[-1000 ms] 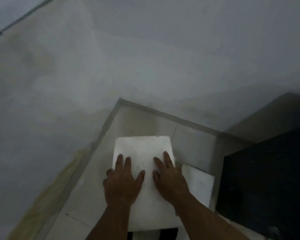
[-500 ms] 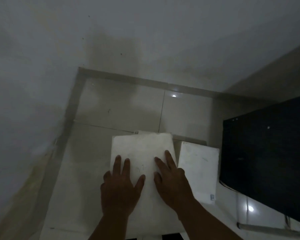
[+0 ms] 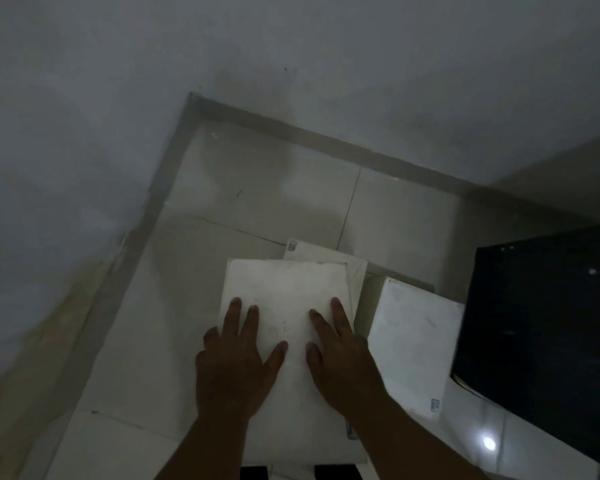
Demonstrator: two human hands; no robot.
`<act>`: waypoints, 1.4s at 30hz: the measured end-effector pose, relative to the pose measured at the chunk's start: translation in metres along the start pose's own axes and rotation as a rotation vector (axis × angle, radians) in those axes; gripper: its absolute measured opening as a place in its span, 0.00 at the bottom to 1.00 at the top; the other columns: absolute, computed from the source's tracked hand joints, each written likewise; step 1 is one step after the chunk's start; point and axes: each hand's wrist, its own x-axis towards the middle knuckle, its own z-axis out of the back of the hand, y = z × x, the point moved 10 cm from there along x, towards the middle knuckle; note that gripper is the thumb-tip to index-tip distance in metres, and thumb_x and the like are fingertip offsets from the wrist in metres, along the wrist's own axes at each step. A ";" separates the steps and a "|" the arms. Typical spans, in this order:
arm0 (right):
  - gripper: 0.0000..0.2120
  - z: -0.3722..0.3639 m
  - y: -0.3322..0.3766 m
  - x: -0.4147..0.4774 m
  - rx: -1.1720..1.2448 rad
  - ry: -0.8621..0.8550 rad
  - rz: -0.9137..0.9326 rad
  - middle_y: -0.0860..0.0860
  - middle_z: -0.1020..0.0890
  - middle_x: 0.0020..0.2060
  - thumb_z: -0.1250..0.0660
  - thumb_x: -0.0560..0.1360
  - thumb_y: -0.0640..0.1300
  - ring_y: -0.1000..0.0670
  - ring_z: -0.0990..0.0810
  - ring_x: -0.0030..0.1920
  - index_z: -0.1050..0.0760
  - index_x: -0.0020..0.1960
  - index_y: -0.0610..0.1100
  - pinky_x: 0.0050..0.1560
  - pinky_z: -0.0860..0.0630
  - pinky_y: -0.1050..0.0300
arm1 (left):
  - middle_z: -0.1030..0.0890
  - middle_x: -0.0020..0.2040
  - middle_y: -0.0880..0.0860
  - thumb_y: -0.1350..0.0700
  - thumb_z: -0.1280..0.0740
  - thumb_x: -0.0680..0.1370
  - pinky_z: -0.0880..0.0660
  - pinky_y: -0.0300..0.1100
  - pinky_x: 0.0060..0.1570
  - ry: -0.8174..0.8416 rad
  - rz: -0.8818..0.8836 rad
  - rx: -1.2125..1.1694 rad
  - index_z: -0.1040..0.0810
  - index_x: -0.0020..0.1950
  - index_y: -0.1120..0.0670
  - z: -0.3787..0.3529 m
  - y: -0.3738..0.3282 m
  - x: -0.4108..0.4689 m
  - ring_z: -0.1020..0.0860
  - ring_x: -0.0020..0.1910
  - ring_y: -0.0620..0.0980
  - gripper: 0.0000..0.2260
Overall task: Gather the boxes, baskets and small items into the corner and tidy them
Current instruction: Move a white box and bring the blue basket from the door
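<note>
A white flat box lies on the tiled floor near the room's corner. My left hand and my right hand press flat on its top, fingers spread, side by side. Under it, a second white box sticks out at the far right edge, with a small label at its far corner. Another white box lies just to the right, touching or nearly touching the stack.
A large black flat object stands at the right, close to the right-hand box. Two grey walls meet at the corner ahead, with a grey skirting along the tiled floor. The light is dim.
The view has tilted down and the floor corner shows more. The lower box now sticks out beyond the top box. Both hands stay flat on the top box.
</note>
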 end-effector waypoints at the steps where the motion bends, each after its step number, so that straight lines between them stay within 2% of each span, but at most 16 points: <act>1: 0.27 -0.002 -0.001 0.002 -0.010 -0.009 0.019 0.55 0.63 0.78 0.49 0.81 0.57 0.43 0.34 0.70 0.53 0.78 0.59 0.69 0.33 0.50 | 0.32 0.73 0.52 0.29 0.47 0.69 0.22 0.54 0.42 -0.002 0.012 -0.006 0.28 0.71 0.50 -0.005 0.002 -0.001 0.24 0.55 0.62 0.37; 4: 0.27 -0.013 -0.003 0.005 -0.028 -0.015 0.048 0.54 0.62 0.78 0.49 0.81 0.56 0.41 0.34 0.69 0.51 0.78 0.58 0.69 0.33 0.50 | 0.32 0.73 0.53 0.30 0.46 0.70 0.22 0.56 0.43 -0.041 0.034 -0.064 0.28 0.71 0.52 -0.018 0.007 -0.009 0.25 0.56 0.63 0.37; 8: 0.27 -0.039 0.009 0.007 -0.048 0.003 0.107 0.56 0.63 0.77 0.53 0.79 0.59 0.39 0.35 0.68 0.51 0.77 0.60 0.68 0.33 0.48 | 0.31 0.72 0.55 0.31 0.44 0.69 0.22 0.56 0.42 -0.097 0.103 -0.078 0.27 0.69 0.54 -0.031 0.030 -0.026 0.25 0.55 0.64 0.37; 11: 0.27 -0.066 0.027 0.009 -0.032 0.004 0.136 0.56 0.61 0.78 0.52 0.79 0.58 0.38 0.36 0.68 0.49 0.77 0.59 0.67 0.32 0.45 | 0.31 0.71 0.57 0.31 0.43 0.70 0.22 0.56 0.42 -0.132 0.130 -0.079 0.27 0.69 0.55 -0.040 0.058 -0.038 0.25 0.55 0.65 0.37; 17: 0.27 -0.124 0.078 0.010 -0.072 0.004 0.236 0.53 0.58 0.79 0.50 0.79 0.56 0.38 0.32 0.64 0.47 0.77 0.57 0.63 0.31 0.46 | 0.32 0.72 0.58 0.32 0.44 0.71 0.23 0.58 0.45 -0.171 0.213 -0.108 0.28 0.70 0.55 -0.060 0.132 -0.057 0.27 0.57 0.66 0.37; 25: 0.27 -0.196 0.116 0.044 -0.104 0.051 0.267 0.54 0.59 0.78 0.46 0.80 0.55 0.37 0.33 0.67 0.49 0.78 0.58 0.67 0.33 0.45 | 0.34 0.73 0.57 0.33 0.40 0.71 0.25 0.57 0.49 -0.177 0.195 -0.082 0.29 0.70 0.54 -0.104 0.208 -0.048 0.28 0.60 0.64 0.35; 30: 0.28 -0.216 0.105 0.087 -0.142 0.007 0.271 0.52 0.58 0.79 0.44 0.80 0.54 0.37 0.35 0.71 0.46 0.78 0.55 0.70 0.35 0.44 | 0.35 0.74 0.57 0.37 0.32 0.71 0.25 0.57 0.54 -0.171 0.101 -0.174 0.29 0.71 0.53 -0.146 0.220 -0.014 0.30 0.62 0.64 0.33; 34: 0.28 -0.219 0.084 0.103 -0.138 -0.027 0.240 0.52 0.58 0.79 0.42 0.80 0.53 0.38 0.36 0.72 0.45 0.77 0.54 0.70 0.35 0.44 | 0.36 0.74 0.57 0.38 0.31 0.70 0.24 0.58 0.55 -0.158 0.055 -0.250 0.29 0.70 0.54 -0.172 0.208 0.001 0.30 0.63 0.64 0.33; 38: 0.27 -0.232 0.073 0.090 -0.146 0.005 0.306 0.54 0.57 0.79 0.44 0.78 0.55 0.39 0.33 0.70 0.42 0.77 0.54 0.67 0.31 0.43 | 0.37 0.74 0.57 0.38 0.33 0.71 0.23 0.57 0.54 -0.145 0.123 -0.295 0.30 0.71 0.54 -0.192 0.204 -0.024 0.32 0.64 0.63 0.33; 42: 0.28 -0.246 0.059 0.079 -0.196 0.098 0.337 0.55 0.57 0.79 0.42 0.79 0.53 0.39 0.36 0.71 0.43 0.77 0.54 0.68 0.32 0.42 | 0.39 0.75 0.59 0.40 0.31 0.70 0.25 0.56 0.55 -0.055 0.214 -0.417 0.31 0.72 0.55 -0.218 0.193 -0.067 0.34 0.67 0.63 0.34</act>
